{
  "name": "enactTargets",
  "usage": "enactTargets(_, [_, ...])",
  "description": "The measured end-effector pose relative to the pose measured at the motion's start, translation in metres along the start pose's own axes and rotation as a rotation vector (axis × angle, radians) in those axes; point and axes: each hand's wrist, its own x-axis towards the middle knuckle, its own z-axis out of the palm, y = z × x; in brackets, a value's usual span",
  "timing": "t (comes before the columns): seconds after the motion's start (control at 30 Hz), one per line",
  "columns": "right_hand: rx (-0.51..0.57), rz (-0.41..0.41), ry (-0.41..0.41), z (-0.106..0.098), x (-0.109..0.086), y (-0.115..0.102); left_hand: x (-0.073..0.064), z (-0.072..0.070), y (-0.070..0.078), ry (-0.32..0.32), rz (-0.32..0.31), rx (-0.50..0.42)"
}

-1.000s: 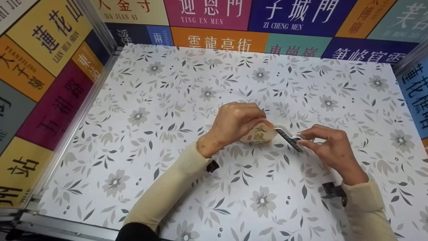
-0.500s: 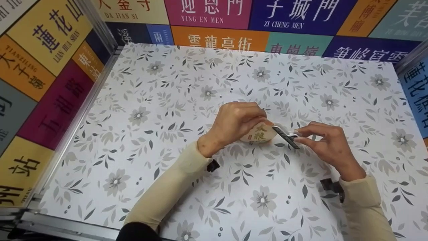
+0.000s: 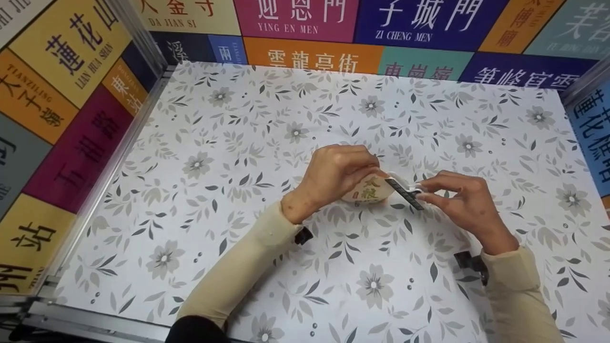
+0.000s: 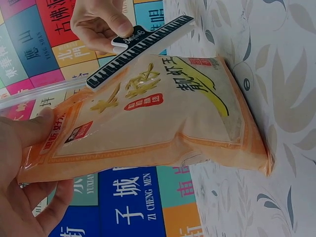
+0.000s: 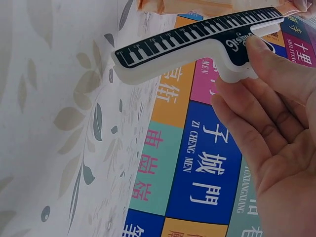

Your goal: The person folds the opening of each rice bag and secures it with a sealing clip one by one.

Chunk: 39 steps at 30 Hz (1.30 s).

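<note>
An orange-edged plastic food bag [image 3: 366, 193] with gold and red Chinese lettering stands on the table, its base touching the patterned surface in the left wrist view. My left hand [image 3: 333, 174] pinches the bag's top edge between thumb and fingers. To the right, my right hand [image 3: 469, 207] pinches the tab of a long bag clip [image 3: 404, 194] between thumb and fingers. The clip [image 5: 197, 42] is white, with a black piano-key strip along its face. It slants beside the upper part of the bag [image 4: 163, 121] and overlaps it in the left wrist view.
White table cover [image 3: 267, 286] printed with grey flowers and leaves lies under both hands. Colourful panels with Chinese place names [image 3: 305, 19] line the back and sides. A metal rail [image 3: 109, 152] runs along the left edge.
My right hand has moved a little left and up, bringing the clip closer to the top of the bag. My left hand and the bag have stayed put.
</note>
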Motion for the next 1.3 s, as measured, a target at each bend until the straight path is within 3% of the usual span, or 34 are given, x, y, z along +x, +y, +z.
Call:
enactTargets(0.7, [-0.038,-0.061,-0.017,0.0018,0.0067,-0.0052,0.0000,0.0001,0.0019,-0.007,-0.005,0.009])
enactTargets(1.03, [-0.040,0.065,-0.048,0.0057,0.0029,-0.0080,0.0001,-0.0004,0.0015,-0.025,-0.020,0.006])
enactTargets(1.3, [-0.008,0.090,-0.044,0.0093,0.0002,-0.0074,-0.0006,-0.0016,0.0018,-0.066,-0.060,-0.006])
